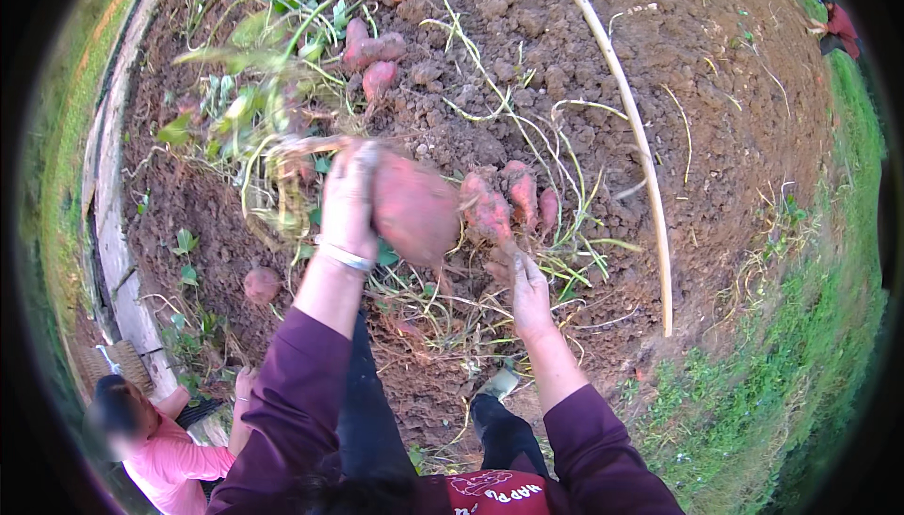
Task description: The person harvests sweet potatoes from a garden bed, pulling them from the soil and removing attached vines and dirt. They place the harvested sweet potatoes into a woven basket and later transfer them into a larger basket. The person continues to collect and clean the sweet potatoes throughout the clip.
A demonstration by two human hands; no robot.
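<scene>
My left hand (351, 197), blurred by motion, grips a large red-skinned sweet potato (417, 208) at its left side, beside the stem end. A thick vine stem (318, 144) runs left from the top of that hand into blurred leafy vines (261, 105). My right hand (528, 289) pinches the narrow lower tip of a soil-crusted sweet potato (485, 204). Just right of that one hang or lie two slimmer sweet potatoes (524, 197); whether they join it is unclear. Part of my left palm is hidden against the large root.
Several sweet potatoes (374, 51) lie on loose soil farther off, and a round one (262, 285) at left. A long pale pole (628, 105) crosses the right side. A person in pink (180, 458) crouches lower left near a woven basket (127, 365). Another person (840, 28) is far right.
</scene>
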